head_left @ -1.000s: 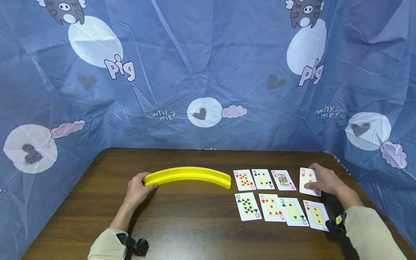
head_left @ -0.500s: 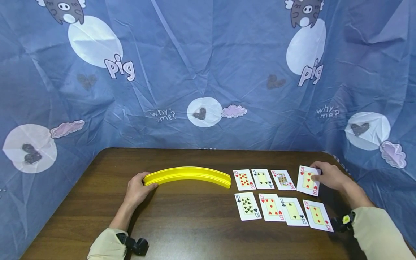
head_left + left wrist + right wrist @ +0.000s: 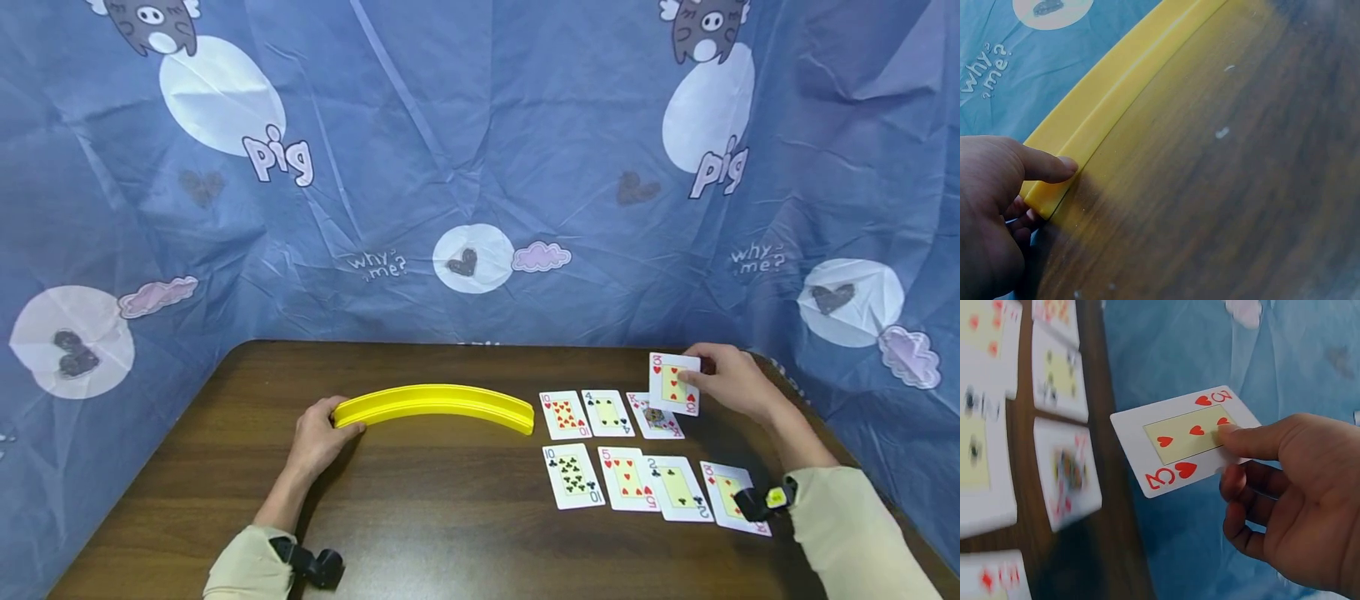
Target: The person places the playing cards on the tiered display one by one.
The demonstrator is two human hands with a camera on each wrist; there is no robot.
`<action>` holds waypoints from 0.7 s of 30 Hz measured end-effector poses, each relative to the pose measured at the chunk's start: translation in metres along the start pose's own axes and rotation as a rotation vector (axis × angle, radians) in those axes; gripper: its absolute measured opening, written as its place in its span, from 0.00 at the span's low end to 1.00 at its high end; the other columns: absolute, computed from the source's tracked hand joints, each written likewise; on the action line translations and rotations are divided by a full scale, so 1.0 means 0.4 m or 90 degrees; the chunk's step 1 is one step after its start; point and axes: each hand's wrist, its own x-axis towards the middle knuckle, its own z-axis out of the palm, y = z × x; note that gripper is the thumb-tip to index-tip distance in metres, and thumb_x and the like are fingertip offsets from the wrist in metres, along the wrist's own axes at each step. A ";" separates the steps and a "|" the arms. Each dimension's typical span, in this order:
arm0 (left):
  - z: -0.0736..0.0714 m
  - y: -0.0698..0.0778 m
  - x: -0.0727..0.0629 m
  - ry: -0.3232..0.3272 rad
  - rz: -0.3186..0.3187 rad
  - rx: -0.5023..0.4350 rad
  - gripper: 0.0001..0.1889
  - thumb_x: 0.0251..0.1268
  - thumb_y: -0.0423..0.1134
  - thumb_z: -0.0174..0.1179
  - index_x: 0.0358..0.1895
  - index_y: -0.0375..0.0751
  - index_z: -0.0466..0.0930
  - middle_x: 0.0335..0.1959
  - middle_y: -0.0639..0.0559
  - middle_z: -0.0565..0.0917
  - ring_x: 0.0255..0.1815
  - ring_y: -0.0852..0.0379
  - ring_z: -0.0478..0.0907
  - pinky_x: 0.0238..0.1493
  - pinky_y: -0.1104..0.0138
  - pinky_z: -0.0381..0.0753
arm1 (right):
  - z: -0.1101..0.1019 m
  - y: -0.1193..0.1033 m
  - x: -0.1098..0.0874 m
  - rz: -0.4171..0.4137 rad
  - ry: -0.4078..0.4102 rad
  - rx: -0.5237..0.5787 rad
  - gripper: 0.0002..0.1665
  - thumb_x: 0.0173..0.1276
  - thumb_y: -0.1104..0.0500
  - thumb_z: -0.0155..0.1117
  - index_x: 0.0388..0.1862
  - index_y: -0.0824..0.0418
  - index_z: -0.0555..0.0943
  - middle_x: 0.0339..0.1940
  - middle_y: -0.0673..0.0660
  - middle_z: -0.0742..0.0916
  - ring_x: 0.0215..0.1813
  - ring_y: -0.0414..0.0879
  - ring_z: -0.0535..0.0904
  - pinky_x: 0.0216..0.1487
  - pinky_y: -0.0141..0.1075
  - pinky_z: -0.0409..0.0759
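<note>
My left hand (image 3: 318,437) grips the left end of a curved yellow card holder (image 3: 435,400), thumb on its front side; the grooved holder stands on the table. At the right, my right hand (image 3: 731,379) pinches a three of hearts playing card (image 3: 667,383) between thumb and fingers, face up and raised off the table. In the head view that card covers part of the king of diamonds (image 3: 660,425). The right wrist view shows the three of hearts (image 3: 1160,428) whole except where the thumb lies on it.
Left of the king lie a four of spades (image 3: 607,414) and a ten of hearts (image 3: 564,415). A nearer row has the ten of clubs (image 3: 573,477), five of hearts (image 3: 626,479), two of clubs (image 3: 678,490) and three of diamonds (image 3: 731,496). A blue printed cloth (image 3: 480,167) hangs behind.
My right hand has lifted the three of hearts from the right end of the far row and carried it left over the king. The left hand and yellow holder have not moved.
</note>
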 end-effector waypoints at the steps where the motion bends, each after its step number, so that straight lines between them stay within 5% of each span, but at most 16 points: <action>1: 0.001 0.000 0.000 0.001 0.002 -0.002 0.21 0.58 0.33 0.68 0.54 0.28 0.80 0.50 0.32 0.81 0.45 0.44 0.76 0.44 0.60 0.72 | 0.005 -0.015 0.004 -0.005 0.008 0.013 0.10 0.67 0.61 0.67 0.44 0.66 0.83 0.30 0.56 0.84 0.31 0.43 0.72 0.31 0.34 0.69; 9: 0.004 0.001 0.002 0.003 -0.002 -0.006 0.21 0.58 0.33 0.68 0.55 0.28 0.79 0.50 0.32 0.81 0.45 0.44 0.76 0.44 0.60 0.72 | 0.057 -0.151 0.041 -0.035 0.049 0.079 0.10 0.68 0.60 0.67 0.45 0.63 0.85 0.29 0.57 0.83 0.30 0.44 0.71 0.31 0.34 0.69; 21: 0.001 0.003 -0.002 0.001 -0.007 -0.012 0.20 0.58 0.32 0.68 0.54 0.27 0.80 0.50 0.32 0.81 0.45 0.44 0.76 0.44 0.59 0.73 | 0.156 -0.322 0.090 -0.077 -0.002 0.212 0.11 0.69 0.61 0.65 0.48 0.64 0.85 0.34 0.61 0.87 0.32 0.43 0.75 0.32 0.32 0.75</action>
